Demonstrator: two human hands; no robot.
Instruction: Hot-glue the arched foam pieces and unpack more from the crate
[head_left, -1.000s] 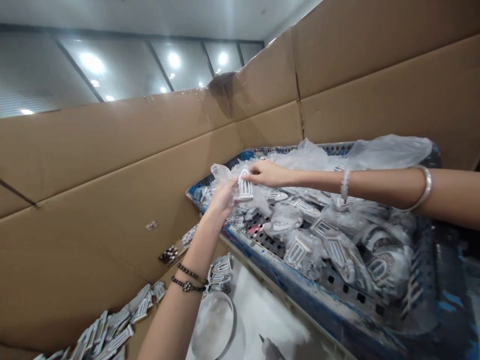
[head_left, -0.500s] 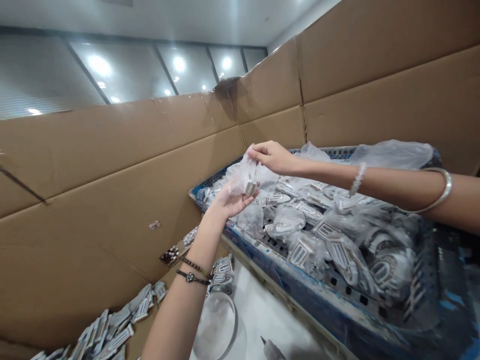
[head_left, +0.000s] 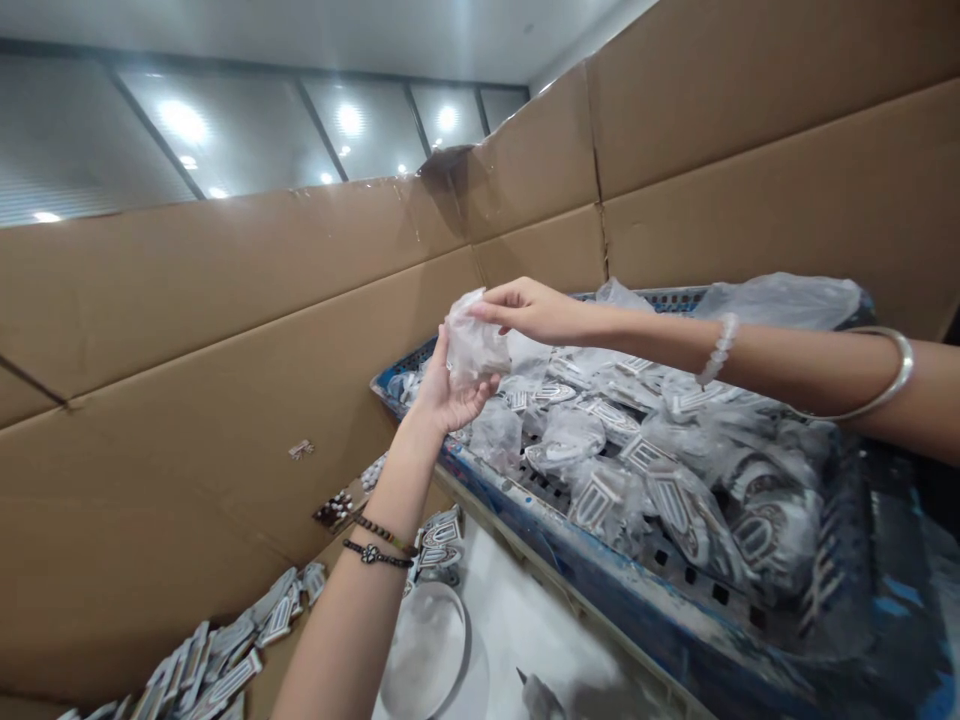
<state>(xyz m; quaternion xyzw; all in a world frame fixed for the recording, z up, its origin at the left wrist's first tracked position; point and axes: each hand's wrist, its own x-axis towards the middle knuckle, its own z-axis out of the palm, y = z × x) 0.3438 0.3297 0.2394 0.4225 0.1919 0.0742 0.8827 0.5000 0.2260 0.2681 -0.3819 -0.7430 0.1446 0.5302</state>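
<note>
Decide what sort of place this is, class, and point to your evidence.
Probably a factory packing or sorting station. A blue perforated plastic crate holds clear-wrapped white arch-shaped pieces, loose unwrapped pieces lie piled beside it, and tall brown corrugated cardboard sheets wall the area.

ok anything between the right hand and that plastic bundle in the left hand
Nothing visible stands in the way. The fingertips of the right hand already touch the top of the clear plastic bundle, which rests in the palm of the left hand.
</note>
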